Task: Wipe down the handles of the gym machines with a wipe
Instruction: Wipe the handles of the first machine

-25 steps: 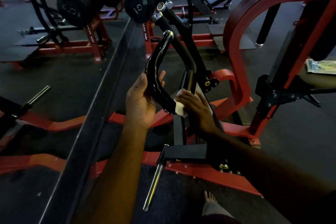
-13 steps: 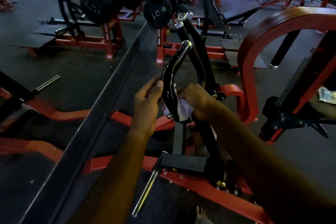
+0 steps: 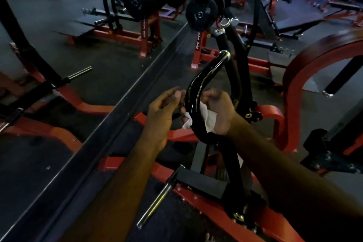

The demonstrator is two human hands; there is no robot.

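Right hand [image 3: 218, 112] wraps wipe [image 3: 209, 118] round handle [image 3: 196, 100]

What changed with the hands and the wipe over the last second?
The right hand carried the white wipe up from the base of the curved black handle to its middle bend. The left hand let go of the handle and now hovers beside it. The handle stayed put.

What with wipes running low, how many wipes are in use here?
1. A white wipe is held by the right hand against the black curved handle, one corner poking out on the handle's left. Others may be hidden in the dim gym.
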